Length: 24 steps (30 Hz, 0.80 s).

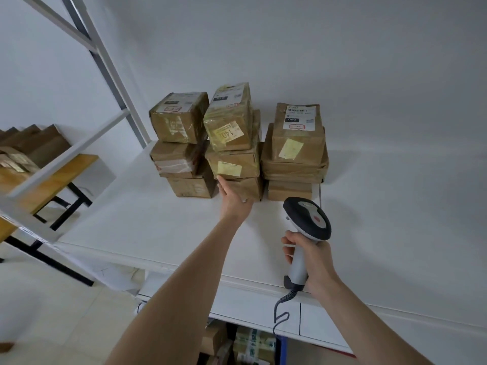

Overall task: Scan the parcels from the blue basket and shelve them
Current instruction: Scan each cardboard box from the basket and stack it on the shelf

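Reaching up to the white shelf (147,222), the left hand (233,197) is laid flat, fingers straight and together, against the lowest parcel (251,188) of the middle stack of three. The handheld scanner (307,219) (grey grip, black head, coiled cable) is gripped by the right hand (309,262), fingers wrapped around its handle, just beside the right-hand stack (293,154).

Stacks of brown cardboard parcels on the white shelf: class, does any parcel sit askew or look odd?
Yes. The top brown parcel with the yellow "140" label on the middle stack sits tilted and twisted, overhanging the box below. The left hand rests against that stack's base.
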Each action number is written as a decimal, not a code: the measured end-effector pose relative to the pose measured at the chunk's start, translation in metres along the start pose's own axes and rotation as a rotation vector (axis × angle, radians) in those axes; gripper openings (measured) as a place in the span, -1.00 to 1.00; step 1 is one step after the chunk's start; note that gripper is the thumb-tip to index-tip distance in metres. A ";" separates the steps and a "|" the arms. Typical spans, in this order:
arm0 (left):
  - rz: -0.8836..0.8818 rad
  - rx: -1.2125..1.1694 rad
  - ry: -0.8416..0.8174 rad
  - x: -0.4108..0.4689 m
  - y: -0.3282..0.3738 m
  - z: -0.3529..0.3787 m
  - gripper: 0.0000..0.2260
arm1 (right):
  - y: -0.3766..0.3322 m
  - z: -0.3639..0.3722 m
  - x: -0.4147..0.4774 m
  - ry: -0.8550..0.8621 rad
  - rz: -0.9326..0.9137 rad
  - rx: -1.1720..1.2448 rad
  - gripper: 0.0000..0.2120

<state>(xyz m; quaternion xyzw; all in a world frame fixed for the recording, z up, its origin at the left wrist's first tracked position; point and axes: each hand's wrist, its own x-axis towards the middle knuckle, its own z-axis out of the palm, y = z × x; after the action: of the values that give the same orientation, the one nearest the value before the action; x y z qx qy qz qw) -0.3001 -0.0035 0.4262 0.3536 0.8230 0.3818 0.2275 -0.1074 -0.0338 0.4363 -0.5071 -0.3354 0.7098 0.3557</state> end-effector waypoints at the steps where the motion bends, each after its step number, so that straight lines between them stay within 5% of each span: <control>1: 0.003 0.017 -0.006 0.003 0.001 -0.001 -0.10 | 0.000 0.001 0.001 0.001 0.000 -0.002 -0.97; 9: -0.017 0.081 0.010 0.001 -0.012 -0.013 -0.15 | 0.004 0.009 0.000 -0.008 -0.015 -0.020 -0.97; 16: -0.272 -0.217 0.297 0.019 -0.047 -0.071 -0.23 | 0.013 0.034 -0.008 -0.045 -0.026 -0.028 -0.97; 24: -0.260 -0.396 0.273 0.055 -0.063 -0.098 -0.19 | 0.029 0.063 -0.008 -0.023 -0.040 -0.026 -0.96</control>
<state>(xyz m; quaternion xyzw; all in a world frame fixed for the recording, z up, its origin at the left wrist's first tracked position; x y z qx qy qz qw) -0.4243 -0.0369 0.4301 0.1389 0.7939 0.5471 0.2260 -0.1708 -0.0628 0.4318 -0.4966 -0.3589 0.7039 0.3594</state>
